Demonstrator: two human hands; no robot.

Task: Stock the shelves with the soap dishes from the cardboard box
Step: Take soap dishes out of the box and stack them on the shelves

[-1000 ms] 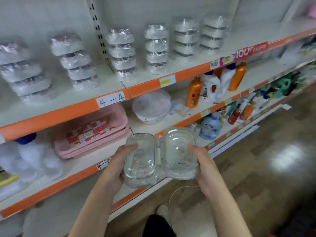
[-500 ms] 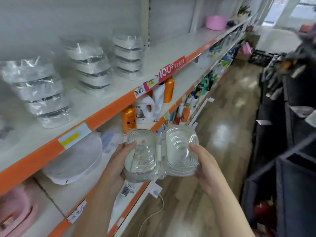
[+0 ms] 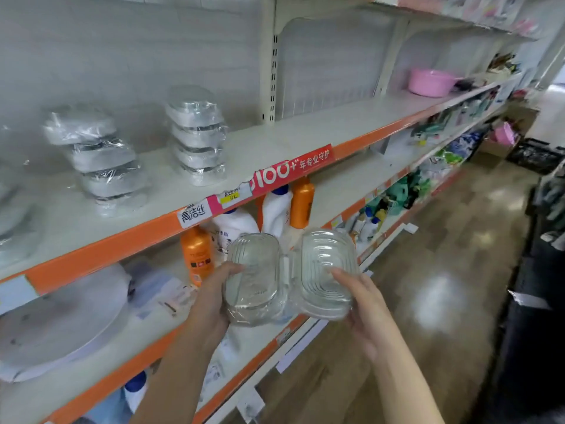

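Observation:
Two clear ribbed soap dishes sit side by side in front of me at chest height. My left hand grips the left soap dish from its left side, thumb on top. My right hand holds the right soap dish from its right side, fingers over its rim. Both are wrapped in clear film. On the upper white shelf stand stacks of wrapped soap dishes, with a second stack further left. The cardboard box is out of view.
Right of the stacks the upper shelf runs bare to a pink basin. Below it stand orange bottles and white bottles, and a white wrapped disc lies at left. The aisle floor runs right beside a dark rack.
My view has swung right along the shelves and come closer. Both hands keep the two dishes in the same hold, slightly raised toward the upper shelf edge.

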